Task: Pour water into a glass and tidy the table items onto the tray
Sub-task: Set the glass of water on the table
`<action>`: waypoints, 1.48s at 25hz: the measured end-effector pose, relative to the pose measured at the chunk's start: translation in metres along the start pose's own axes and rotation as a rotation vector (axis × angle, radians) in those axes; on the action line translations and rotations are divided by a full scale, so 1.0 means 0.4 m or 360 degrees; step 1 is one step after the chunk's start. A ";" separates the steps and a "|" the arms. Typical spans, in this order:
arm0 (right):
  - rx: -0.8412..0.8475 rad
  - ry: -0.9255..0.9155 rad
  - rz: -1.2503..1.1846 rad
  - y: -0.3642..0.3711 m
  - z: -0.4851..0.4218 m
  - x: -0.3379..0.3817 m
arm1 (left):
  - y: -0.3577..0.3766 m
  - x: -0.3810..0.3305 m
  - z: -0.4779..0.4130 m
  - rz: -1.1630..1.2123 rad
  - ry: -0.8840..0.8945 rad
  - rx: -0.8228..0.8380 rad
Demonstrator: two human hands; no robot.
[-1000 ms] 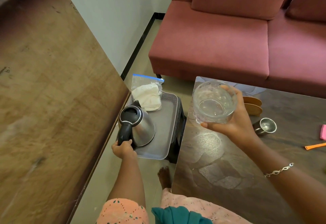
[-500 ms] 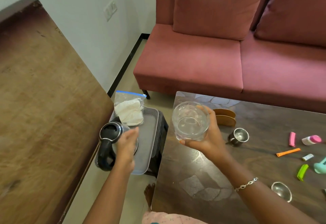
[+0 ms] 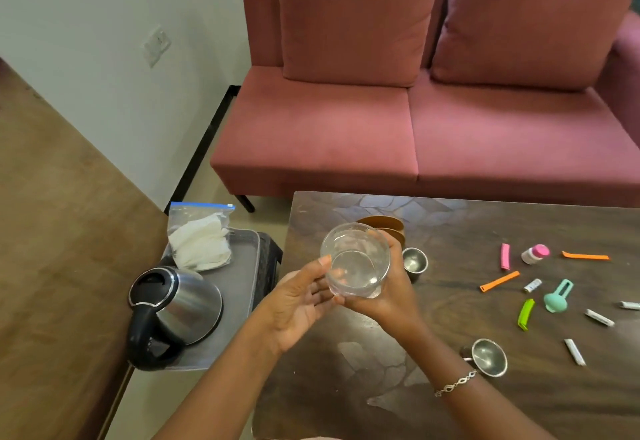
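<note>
Pink sofa (image 3: 346, 128) along the far side; before it a dark wooden desk (image 3: 346, 398), with a low stool (image 3: 272, 254) just beside its left edge carrying the tray (image 3: 244, 266).

Findings:
- The glass (image 3: 355, 261) is held clear of the desk, above its left end. The right grip (image 3: 389, 301) grasps it from below and behind, fingers curled round the far wall.
- The left grip (image 3: 298, 301) is released: palm up, fingers straight beneath the base, thumb touching the near wall. Judged to be steadying support, so that the glass stays level.
- How much water the glass contains cannot be told through the clear wall.
- The electric kettle (image 3: 176, 304) stands upright on the near end of the tray with no hand on it. A zip bag of white tissue (image 3: 199, 235) leans at the far end.
- Two steel cups (image 3: 414, 261), wooden coasters (image 3: 381, 223), coloured clips (image 3: 525, 313) and a small pink-capped bottle (image 3: 535, 254) lie scattered on the desk, well apart from the tray.

Assessment: pouring appears complete or paused, and tidying is not yet begun.
</note>
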State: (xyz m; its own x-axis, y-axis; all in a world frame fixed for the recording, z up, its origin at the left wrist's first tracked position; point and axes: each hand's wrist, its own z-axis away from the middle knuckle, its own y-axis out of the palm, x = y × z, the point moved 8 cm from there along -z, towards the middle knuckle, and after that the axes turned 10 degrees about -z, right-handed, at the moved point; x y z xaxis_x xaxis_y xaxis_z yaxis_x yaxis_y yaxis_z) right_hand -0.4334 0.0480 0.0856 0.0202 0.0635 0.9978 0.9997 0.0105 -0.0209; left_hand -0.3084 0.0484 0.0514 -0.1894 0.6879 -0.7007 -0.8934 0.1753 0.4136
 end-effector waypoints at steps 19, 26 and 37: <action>0.0258 0.0233 0.1474 -0.365 -0.056 -0.028 | 0.292 0.120 -0.288 -0.0423 -0.0181 0.0167; 0.0071 0.0401 0.1588 -0.553 -0.168 -0.178 | 0.361 0.030 -0.505 -0.2610 0.0354 0.0126; -0.0207 0.0623 0.1554 -0.731 -0.342 -0.447 | 0.334 0.004 -0.685 -0.3672 0.0646 -0.0004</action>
State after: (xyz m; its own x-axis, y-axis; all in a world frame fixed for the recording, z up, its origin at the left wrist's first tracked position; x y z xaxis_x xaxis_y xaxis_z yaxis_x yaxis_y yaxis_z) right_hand -0.7276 -0.1031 -0.0781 0.7945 -0.3395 0.5034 0.5412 0.0200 -0.8406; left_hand -0.5397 -0.1200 -0.0536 0.7131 -0.6897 0.1258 0.3259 0.1673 -0.9305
